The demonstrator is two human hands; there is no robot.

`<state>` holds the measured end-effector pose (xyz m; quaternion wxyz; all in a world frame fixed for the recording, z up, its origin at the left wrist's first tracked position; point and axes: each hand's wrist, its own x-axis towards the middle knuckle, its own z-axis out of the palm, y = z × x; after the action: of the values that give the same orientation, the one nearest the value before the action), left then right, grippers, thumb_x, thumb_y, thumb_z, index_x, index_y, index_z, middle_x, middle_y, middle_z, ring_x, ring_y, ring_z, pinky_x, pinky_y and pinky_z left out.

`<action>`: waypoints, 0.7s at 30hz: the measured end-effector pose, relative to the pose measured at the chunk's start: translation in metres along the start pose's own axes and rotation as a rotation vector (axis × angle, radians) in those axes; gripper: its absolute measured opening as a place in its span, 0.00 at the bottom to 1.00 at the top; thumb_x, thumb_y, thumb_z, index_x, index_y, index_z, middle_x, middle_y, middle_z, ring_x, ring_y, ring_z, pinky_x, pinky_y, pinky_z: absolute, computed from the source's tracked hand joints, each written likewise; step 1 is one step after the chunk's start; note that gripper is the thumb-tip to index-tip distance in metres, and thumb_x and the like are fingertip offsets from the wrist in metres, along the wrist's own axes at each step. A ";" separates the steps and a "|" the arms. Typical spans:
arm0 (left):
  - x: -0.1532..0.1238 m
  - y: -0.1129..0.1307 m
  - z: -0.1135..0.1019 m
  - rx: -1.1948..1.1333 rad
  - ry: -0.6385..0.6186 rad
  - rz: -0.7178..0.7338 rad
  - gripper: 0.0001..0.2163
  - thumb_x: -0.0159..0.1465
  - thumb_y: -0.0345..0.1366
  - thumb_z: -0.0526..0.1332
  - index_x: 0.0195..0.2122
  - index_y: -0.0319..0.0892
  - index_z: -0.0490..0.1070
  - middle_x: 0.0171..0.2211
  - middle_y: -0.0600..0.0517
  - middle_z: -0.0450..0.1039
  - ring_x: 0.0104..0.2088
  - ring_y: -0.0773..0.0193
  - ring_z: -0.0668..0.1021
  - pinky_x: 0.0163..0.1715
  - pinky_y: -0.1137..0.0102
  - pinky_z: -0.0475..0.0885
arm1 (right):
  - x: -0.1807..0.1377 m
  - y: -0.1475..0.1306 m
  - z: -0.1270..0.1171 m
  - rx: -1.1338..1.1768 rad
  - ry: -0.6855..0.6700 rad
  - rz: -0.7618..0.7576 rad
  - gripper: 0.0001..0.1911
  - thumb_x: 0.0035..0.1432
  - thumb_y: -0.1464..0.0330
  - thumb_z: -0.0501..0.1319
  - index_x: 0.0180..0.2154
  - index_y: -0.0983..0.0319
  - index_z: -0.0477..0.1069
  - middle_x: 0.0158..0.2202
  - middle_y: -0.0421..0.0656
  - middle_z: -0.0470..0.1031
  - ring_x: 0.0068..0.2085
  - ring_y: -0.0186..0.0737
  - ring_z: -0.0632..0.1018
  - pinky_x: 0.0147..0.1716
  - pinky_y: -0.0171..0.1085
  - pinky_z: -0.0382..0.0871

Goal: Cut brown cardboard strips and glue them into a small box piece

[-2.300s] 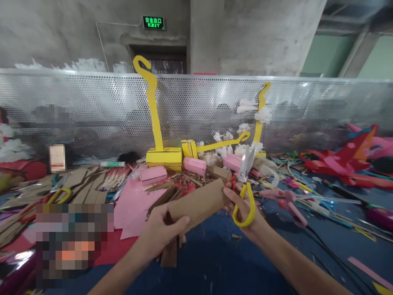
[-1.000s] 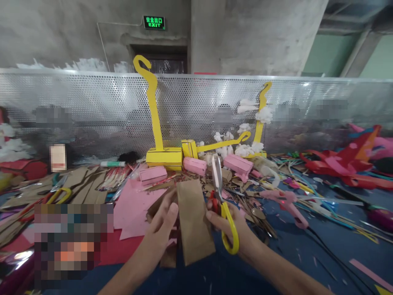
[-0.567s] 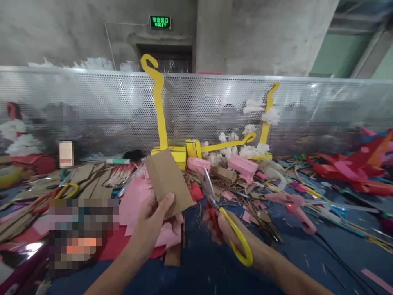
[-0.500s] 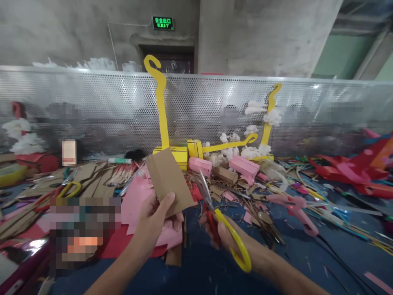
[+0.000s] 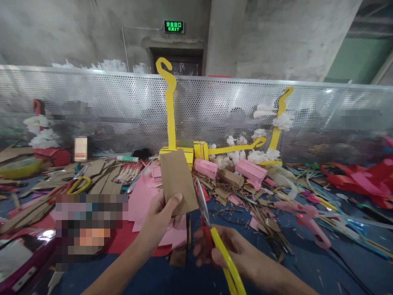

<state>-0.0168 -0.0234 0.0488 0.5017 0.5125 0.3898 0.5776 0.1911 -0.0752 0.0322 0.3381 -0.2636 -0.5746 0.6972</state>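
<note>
A flat piece of brown cardboard stands up in the grip of my left hand, thumb on its front face. My right hand holds scissors with red and yellow handles, blades pointing up and left beside the cardboard's right edge. Whether the blades touch the cardboard I cannot tell. The fingers of that hand are partly blurred. Pink sheets and a red sheet lie below my left hand.
Yellow paper hooks on boxes stand behind, near pink rolled pieces and white fluff. A pink glue gun with a black cord lies at right. Cardboard scraps litter the blue table. A perforated metal panel runs across the back.
The view has swung slightly left. The cardboard is now more upright, and the scissors have turned in my right hand, with their handles lower and the fingers looser around them.
</note>
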 end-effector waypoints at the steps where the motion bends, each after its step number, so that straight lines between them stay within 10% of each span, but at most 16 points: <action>1: 0.000 0.000 0.000 0.003 -0.009 0.006 0.14 0.62 0.46 0.63 0.27 0.42 0.64 0.14 0.61 0.60 0.13 0.73 0.63 0.13 0.77 0.59 | 0.000 0.000 0.000 -0.004 0.000 0.003 0.28 0.55 0.53 0.70 0.51 0.61 0.71 0.46 0.47 0.77 0.44 0.41 0.79 0.46 0.38 0.69; 21: -0.005 0.006 0.002 0.087 -0.200 0.035 0.20 0.61 0.52 0.64 0.25 0.42 0.64 0.11 0.61 0.59 0.11 0.73 0.61 0.12 0.77 0.57 | 0.002 0.006 0.004 0.002 -0.046 0.034 0.22 0.58 0.58 0.70 0.47 0.65 0.71 0.40 0.46 0.77 0.37 0.36 0.81 0.36 0.32 0.71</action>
<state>-0.0156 -0.0294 0.0536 0.5053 0.5956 0.3533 0.5148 0.1861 -0.0766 0.0274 0.3133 -0.2568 -0.5770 0.7092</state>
